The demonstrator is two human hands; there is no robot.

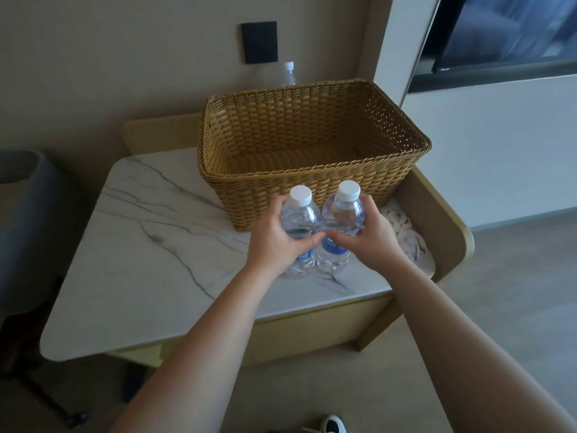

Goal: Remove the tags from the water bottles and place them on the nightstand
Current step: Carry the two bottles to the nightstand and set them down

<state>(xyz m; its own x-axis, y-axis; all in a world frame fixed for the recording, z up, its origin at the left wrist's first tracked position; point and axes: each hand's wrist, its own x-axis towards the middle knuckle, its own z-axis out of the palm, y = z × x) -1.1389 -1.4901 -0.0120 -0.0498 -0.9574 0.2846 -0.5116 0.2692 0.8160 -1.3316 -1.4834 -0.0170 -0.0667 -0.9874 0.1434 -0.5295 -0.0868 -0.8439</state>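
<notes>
My left hand [278, 237] is wrapped round the left water bottle [299, 225] and my right hand [363, 235] round the right water bottle [341, 225], thumbs nearly meeting in front where the two bottles press together side by side. Both bottles stand upright on the marble top of the nightstand [150, 245], just in front of the wicker basket [312, 145], white caps on and blue labels showing below my fingers. I see no tag on either neck, so I judge the tag step done for this pair and the placing step in hand: what remains is to square them up and let go. That calls for easing both grips off without tipping either bottle. Just right of my right hand lies a heap of pale paper rings [402, 228], which I take to be the removed tags. The basket looks empty inside. Behind it a third bottle [288, 73] stands against the wall, under a dark wall panel [259, 42].
</notes>
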